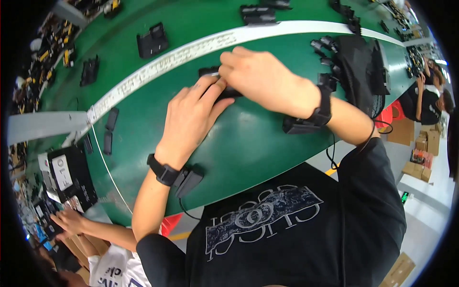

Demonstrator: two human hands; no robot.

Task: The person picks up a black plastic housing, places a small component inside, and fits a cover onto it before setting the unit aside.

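At the middle of the green table, both my hands meet over a small black plastic part [230, 93]. My left hand [190, 113] grips it from the near left side, thumb stretched along its lower edge. Bent over its upper side, my right hand [254, 75] has its fingers pinched close to the left fingertips. The hands cover most of the part, so its exact kind cannot be made out. A black strap with a dark box-shaped device is on each wrist.
A white strip [143, 71] crosses the table. Beyond it lie black plastic housings [153, 41]. Several small black parts and a black mesh bag [356, 67] sit at the right. Two narrow black pieces [110, 130] and a black box [71, 177] are left, near a co-worker's hand [69, 222].
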